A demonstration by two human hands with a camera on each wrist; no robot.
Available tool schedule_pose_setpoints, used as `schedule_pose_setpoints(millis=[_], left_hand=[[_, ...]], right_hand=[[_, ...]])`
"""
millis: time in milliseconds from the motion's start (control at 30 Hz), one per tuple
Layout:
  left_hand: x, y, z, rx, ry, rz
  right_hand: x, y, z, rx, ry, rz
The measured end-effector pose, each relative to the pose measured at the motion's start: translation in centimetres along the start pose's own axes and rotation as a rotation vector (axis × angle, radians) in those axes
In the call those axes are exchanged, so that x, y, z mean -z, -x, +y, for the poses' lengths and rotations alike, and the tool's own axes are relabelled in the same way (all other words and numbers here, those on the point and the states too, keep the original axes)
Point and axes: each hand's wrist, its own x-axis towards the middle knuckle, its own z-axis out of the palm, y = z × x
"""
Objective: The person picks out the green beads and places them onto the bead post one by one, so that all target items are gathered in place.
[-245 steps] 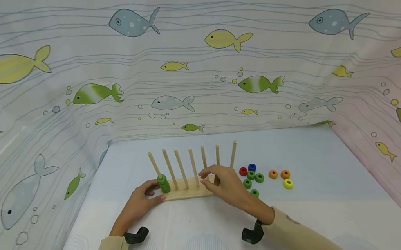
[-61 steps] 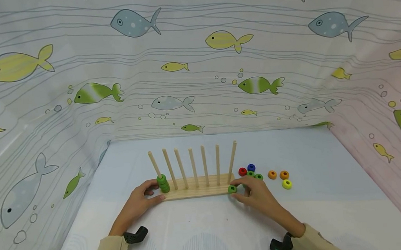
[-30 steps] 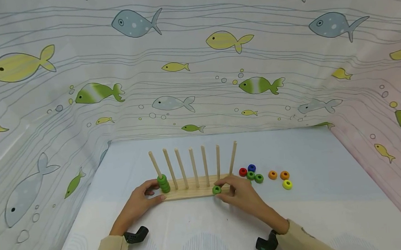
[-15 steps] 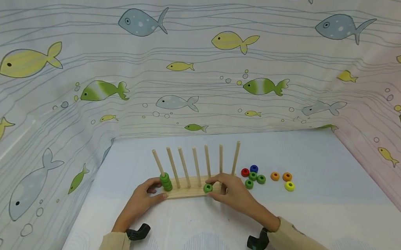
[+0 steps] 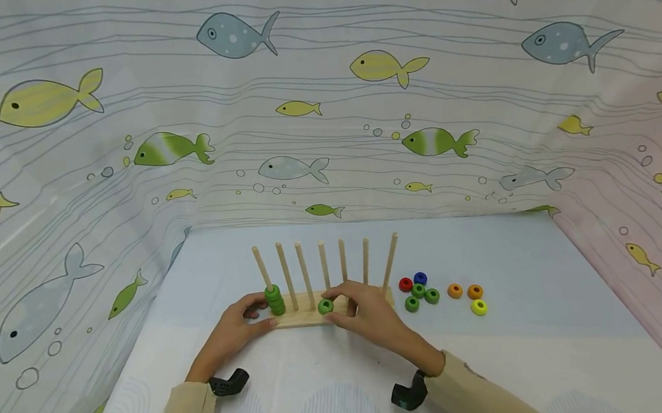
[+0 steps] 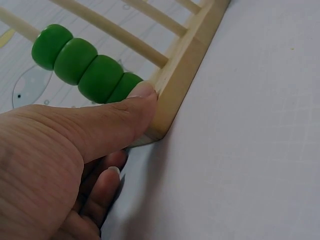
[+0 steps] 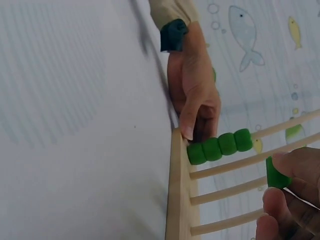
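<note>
A wooden peg stand (image 5: 301,319) with several upright pegs stands on the table. Its leftmost peg carries a stack of several green beads (image 5: 275,300). At the stand's left end my left hand (image 5: 237,327) grips the base, the thumb on its corner beside the lowest bead in the left wrist view. My right hand (image 5: 371,313) pinches one green bead (image 5: 325,306) between thumb and fingertips, in front of the middle pegs. In the right wrist view this held bead (image 7: 276,174) is partly hidden by the fingers and stands level with the upper part of the stack.
Right of the stand lie loose beads: a red bead (image 5: 405,285), a blue bead (image 5: 420,278), three green beads (image 5: 418,290), two orange beads (image 5: 455,291) and a yellow bead (image 5: 479,307). A fish-print sheet (image 5: 337,135) rises behind and beside the table.
My right hand has picked up one of the loose green beads and carried it leftward from the stand's right end to the middle pegs. The left hand has kept its grip on the base.
</note>
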Motion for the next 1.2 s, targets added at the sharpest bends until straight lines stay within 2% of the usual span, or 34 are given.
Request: schedule_pose_setpoints(millis=[367, 1200], left_hand=[[-0.1, 0.0, 0.0, 0.0, -0.01, 0.001], [-0.1, -0.2, -0.1, 0.001, -0.039, 0.014]], right_hand=[[0.0, -1.8, -1.8, 0.013, -0.007, 0.003], [0.0, -5.7, -6.8, 0.183, -0.058, 0.041]])
